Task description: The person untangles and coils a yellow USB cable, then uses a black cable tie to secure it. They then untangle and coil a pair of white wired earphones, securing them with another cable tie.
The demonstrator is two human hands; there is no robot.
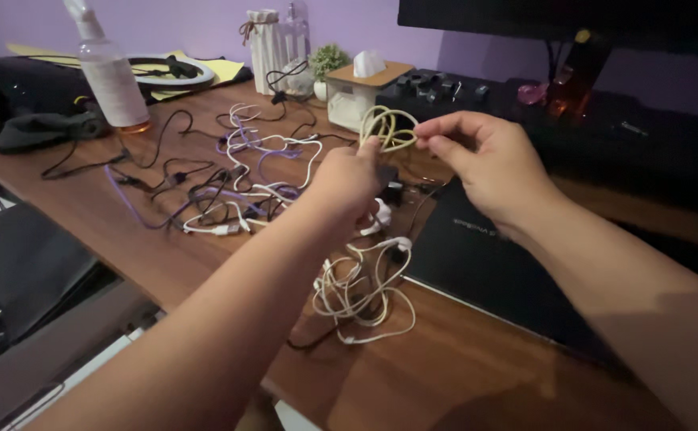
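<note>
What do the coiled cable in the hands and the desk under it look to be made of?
The coiled cable, held by the left hand and right hand, looks like flexible plastic or rubber, cream and matte: it bends into soft loops. The desk shows brown wood grain with a slight sheen, possibly laminate.

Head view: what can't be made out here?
- Cream cable: its ends, hidden behind the left hand and right hand.
- Left-hand fingers: turned away, grip unseen.
- Cable pile: strands too tangled to count.
- Monitor: cut off by the top edge.
</note>
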